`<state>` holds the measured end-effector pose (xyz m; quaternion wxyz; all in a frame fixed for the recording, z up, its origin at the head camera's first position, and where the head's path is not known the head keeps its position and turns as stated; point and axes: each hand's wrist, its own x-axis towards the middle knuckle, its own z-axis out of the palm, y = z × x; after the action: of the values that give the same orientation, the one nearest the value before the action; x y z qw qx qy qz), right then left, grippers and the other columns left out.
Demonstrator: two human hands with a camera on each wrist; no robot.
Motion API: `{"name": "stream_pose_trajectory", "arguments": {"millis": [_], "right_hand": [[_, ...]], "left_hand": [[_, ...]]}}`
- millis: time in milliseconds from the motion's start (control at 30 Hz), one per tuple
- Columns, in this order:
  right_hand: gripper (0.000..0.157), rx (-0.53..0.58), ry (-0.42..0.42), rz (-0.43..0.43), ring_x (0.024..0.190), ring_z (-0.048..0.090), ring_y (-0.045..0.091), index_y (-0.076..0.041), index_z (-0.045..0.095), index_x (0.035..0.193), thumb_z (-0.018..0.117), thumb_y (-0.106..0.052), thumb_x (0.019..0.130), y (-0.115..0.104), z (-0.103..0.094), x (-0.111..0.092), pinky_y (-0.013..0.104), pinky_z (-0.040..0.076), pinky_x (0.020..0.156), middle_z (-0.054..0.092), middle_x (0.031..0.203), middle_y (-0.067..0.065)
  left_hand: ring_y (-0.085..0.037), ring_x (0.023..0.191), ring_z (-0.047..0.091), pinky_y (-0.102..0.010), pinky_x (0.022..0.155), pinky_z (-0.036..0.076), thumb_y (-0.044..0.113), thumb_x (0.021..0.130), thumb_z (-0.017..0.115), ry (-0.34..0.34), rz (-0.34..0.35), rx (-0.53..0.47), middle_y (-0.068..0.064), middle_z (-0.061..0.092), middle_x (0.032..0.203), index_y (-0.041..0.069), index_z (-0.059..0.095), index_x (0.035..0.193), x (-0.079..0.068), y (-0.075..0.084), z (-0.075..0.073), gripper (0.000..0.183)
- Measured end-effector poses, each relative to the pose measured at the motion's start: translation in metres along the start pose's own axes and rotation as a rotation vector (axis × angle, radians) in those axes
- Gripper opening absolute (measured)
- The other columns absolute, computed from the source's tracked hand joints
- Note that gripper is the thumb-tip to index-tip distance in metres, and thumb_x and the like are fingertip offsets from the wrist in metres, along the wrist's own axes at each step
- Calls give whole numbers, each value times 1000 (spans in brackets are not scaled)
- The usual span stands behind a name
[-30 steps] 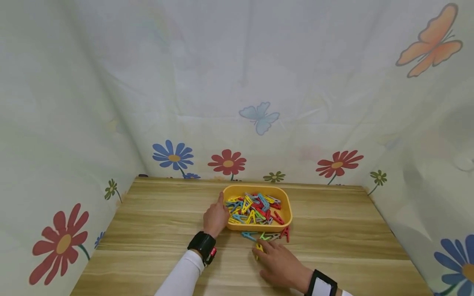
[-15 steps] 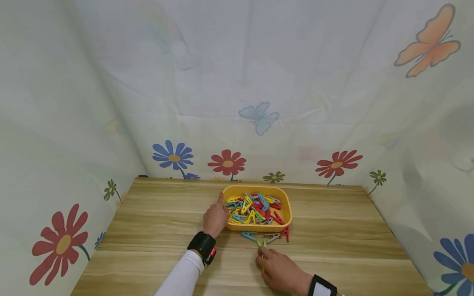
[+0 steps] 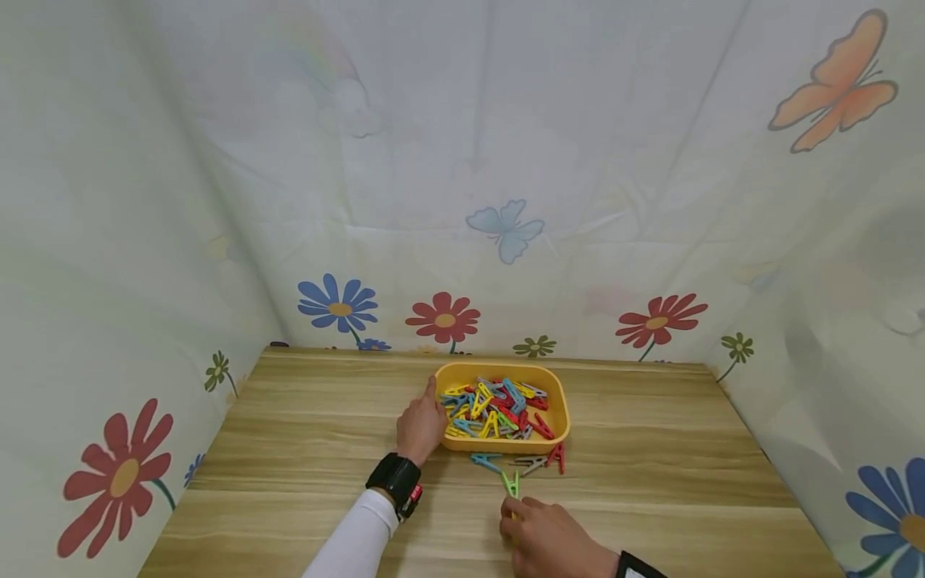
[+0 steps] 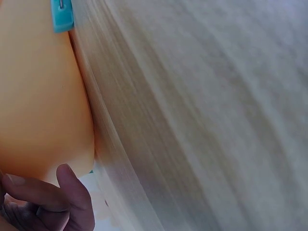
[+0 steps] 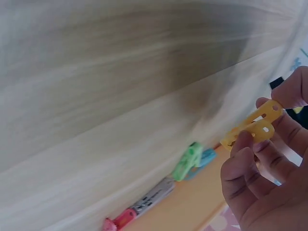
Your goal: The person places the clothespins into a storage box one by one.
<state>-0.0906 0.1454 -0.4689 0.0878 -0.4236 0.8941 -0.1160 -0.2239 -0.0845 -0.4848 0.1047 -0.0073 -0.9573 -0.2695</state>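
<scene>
In the head view, my left hand (image 3: 421, 429) touches the left end of a yellow tray (image 3: 566, 421), its index finger straight along the wall. The left wrist view shows fingertips (image 4: 72, 185) close to the tray wall (image 4: 43, 106). My right hand (image 3: 545, 536), nearer the front, pinches a yellow clothespin (image 5: 255, 125) between thumb and fingers. Right beyond its fingertips is a green clothespin (image 3: 511, 484), jaws towards the tray. A blue clothespin (image 3: 486, 461), a grey one (image 3: 532, 463) and a red one (image 3: 556, 457) lie along the tray's front.
Inside the tray is a heap of several clothespins (image 3: 499, 409) in yellow, blue, red, green and grey. The wooden table (image 3: 325, 417) meets a flower-printed cloth (image 3: 390, 241) at the back and sides.
My right hand has drawn slightly back, with the yellow clothespin in it. The green clothespin has shifted away from the tray, towards the front. My left hand and the tray stay put.
</scene>
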Motion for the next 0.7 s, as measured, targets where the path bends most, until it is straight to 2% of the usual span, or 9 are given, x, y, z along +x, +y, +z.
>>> {"name": "stream_pose_trajectory", "arguments": {"millis": [167,333,533,700], "right_hand": [[10,12,-18,-21,70,42,0,-28,61,89,65,-28,80,-7,-9,-5,20,40,51,47,95,-14],[8,3,8,-55,73,42,1,-28,60,89,64,-28,82,-12,-20,-9,19,39,51,46,98,-13],[9,-9,110,-101,77,44,3,-27,59,88,65,-25,81,-20,-39,-12,19,39,51,47,103,-11],[9,-43,196,-95,78,46,4,-29,59,90,65,-27,82,-19,-63,-9,21,43,58,47,104,-10]], "left_hand": [[-17,39,40,-34,37,35,18,91,53,-2,-5,-3,-1,43,50,9,33,142,0,0,0,55],[-16,41,41,-34,38,37,18,91,53,-16,-17,-7,-1,43,51,11,32,142,1,1,0,56],[-17,40,41,-34,37,36,18,92,52,-20,-16,-11,-2,43,50,10,32,142,0,1,-1,55],[-17,40,41,-34,37,36,17,92,52,-19,-18,-12,-2,43,50,9,33,142,0,1,-2,55]]}}
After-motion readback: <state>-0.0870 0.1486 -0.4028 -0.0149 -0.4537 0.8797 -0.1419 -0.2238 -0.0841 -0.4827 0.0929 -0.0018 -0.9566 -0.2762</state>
